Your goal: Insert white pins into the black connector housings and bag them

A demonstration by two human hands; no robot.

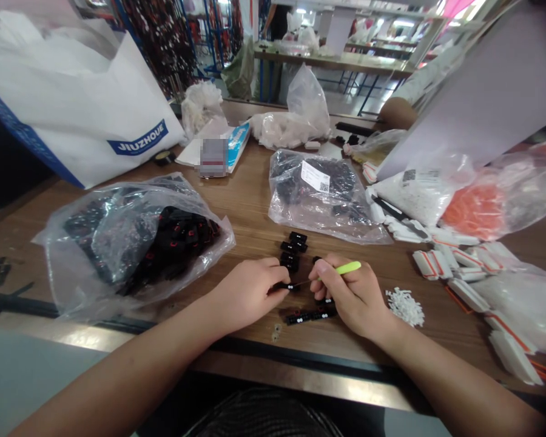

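Note:
My left hand [250, 292] is closed on a small black plastic part [284, 286] that bears white dots. In my right hand [352, 297] is a thin pointed tool with a yellow-green handle [348, 267]; its fine tip reaches toward that part, and I cannot tell whether they touch. Just beyond my left fingers stand more black parts [290, 261] in a short stack. Nearer me lies a row of black parts with white dots [310, 315], partly covered by my right hand. To the right of that hand is a pile of tiny white pieces [406, 306].
An open plastic bag of black and red parts [182, 233] lies left, a labelled clear bag [316, 194] ahead. White cases with orange edges [471, 261] and a bag of orange pieces [477, 203] crowd the right. A large white bag [77, 103] stands back left.

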